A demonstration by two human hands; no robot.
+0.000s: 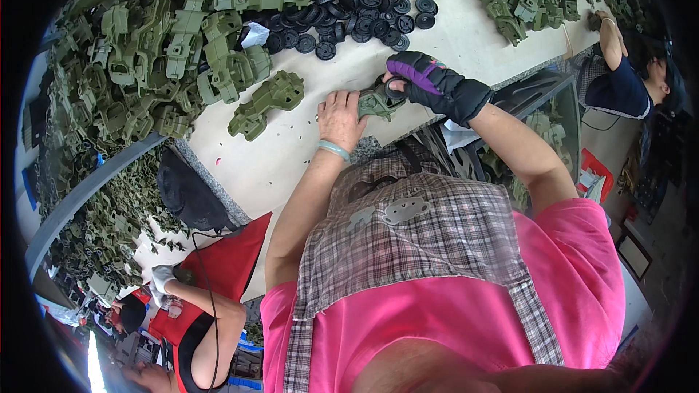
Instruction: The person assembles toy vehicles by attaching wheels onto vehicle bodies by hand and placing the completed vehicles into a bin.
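One green vehicle body (375, 105), probably light and stiff, best held by its sides, lies upper centre; left hand (339, 118) touches it, fingers nearly together; gloved right hand (429, 86) apparently pinches a black wheel (395, 84).

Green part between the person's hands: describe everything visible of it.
The green part looks like moulded plastic, dull olive, with an uneven outline. It sits over the pale tabletop, partly hidden. The bare left hand touches its left end; the gloved right hand pinches a dark round piece at its upper right.
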